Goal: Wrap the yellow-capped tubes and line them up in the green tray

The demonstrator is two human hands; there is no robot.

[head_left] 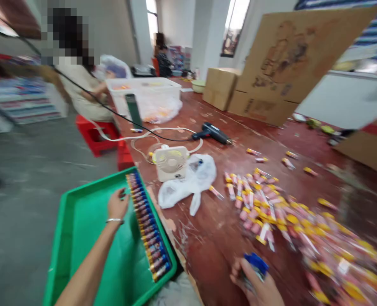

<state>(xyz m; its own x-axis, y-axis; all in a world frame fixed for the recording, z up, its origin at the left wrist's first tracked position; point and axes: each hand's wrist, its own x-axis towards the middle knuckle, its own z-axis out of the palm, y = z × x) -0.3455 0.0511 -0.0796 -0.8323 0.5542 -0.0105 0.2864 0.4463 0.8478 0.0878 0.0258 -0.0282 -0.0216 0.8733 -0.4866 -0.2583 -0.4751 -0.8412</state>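
My left hand [118, 205] is over the green tray [92, 212], beside the upper end of a row of small tubes [148, 229]. Its fingers look curled together; blur hides what they may hold. The tubes lie side by side along the tray's right edge, yellow at one end and blue at the other. Low in the view, my right hand [255, 280] is closed around a blue piece [256, 262] with a paler part below it. Right of that hand spreads a loose pile of pink tubes with yellow caps [271, 208].
Beyond the tray on the red-brown table [204, 242] are a white plastic bag [188, 180], a small fan [171, 163], a heat gun [214, 134] with cables, and a dark green bottle [134, 111]. Further back stand a white bin [146, 87], cardboard boxes [218, 89] and a seated person [80, 85].
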